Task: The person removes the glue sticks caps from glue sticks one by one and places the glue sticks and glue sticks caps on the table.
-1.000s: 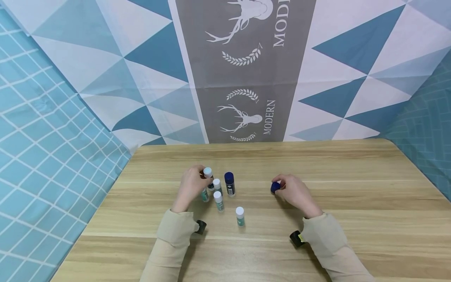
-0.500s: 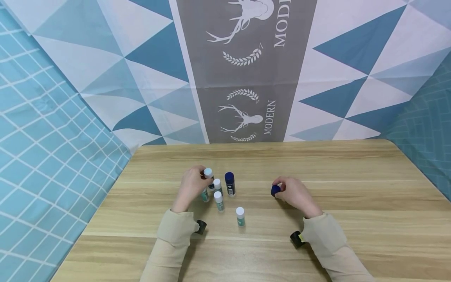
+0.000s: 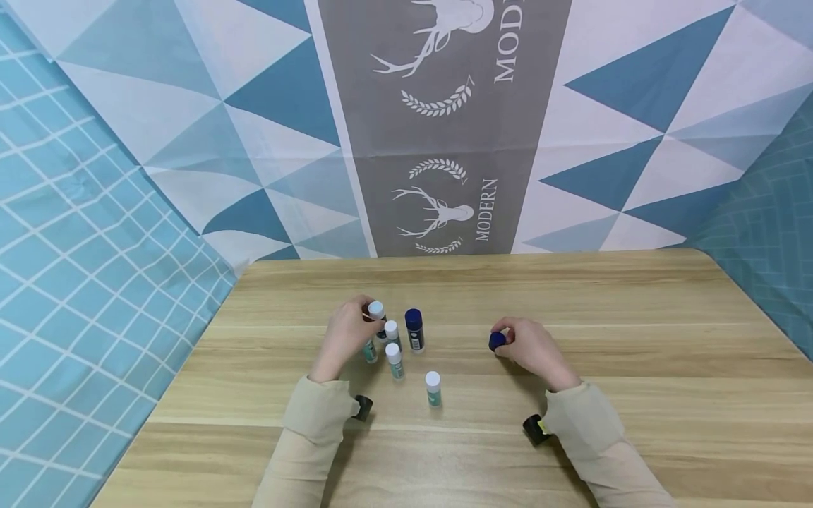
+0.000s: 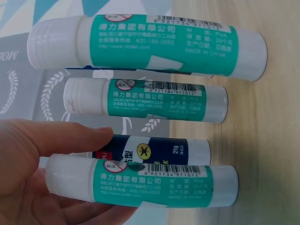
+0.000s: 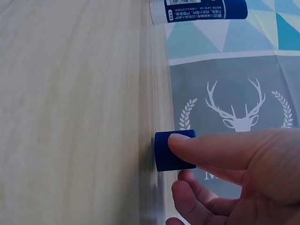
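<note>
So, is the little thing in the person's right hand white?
No, the right wrist view shows the right hand pinching a short dark-blue cap between thumb and fingers.

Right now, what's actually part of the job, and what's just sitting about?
In the job, likely:
white-topped navy glue stick, held by the left grip
navy cap, pinched by the right grip

Just there, apparently:
navy-capped glue stick, standing
four teal glue sticks, standing
wooden table
patterned backdrop
</note>
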`<action>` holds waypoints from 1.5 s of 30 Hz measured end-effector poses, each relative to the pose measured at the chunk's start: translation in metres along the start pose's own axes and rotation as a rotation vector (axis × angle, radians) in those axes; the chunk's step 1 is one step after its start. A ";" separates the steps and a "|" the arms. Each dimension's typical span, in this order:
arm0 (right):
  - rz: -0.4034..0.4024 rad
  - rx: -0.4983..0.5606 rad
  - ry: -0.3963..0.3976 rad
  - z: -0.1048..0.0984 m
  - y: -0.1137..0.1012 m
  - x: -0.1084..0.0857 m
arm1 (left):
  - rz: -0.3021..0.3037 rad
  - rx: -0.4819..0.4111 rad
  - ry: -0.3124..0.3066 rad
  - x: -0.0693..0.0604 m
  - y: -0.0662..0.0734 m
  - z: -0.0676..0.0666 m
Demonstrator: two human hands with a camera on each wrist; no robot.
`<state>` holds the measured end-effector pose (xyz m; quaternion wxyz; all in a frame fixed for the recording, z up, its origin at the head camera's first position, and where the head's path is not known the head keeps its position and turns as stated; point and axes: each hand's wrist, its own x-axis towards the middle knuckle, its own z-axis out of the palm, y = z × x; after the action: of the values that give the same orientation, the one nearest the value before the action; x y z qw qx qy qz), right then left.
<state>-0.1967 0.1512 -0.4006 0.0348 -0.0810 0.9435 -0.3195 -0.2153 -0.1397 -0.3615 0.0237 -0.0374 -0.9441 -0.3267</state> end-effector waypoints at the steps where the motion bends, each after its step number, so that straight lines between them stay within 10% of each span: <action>1: 0.001 -0.003 -0.001 0.000 0.000 0.000 | -0.003 -0.005 -0.002 0.000 0.000 0.000; 16: -0.016 -0.096 0.102 -0.013 -0.024 -0.008 | 0.069 0.046 0.034 -0.011 0.016 -0.018; 25: -0.152 -0.072 0.209 -0.014 -0.042 -0.020 | 0.322 -0.043 0.110 -0.030 0.032 -0.032; 38: -0.361 0.044 0.201 0.000 -0.063 -0.045 | 0.392 0.090 -0.205 -0.065 0.045 0.005; 45: -0.404 0.041 0.165 0.010 -0.071 -0.053 | 0.424 0.092 -0.257 -0.069 0.041 0.017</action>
<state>-0.1339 0.0993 -0.3646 -0.1054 -0.2412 0.9012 -0.3444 -0.1431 -0.1007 -0.3547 -0.0269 -0.2748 -0.9242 -0.2637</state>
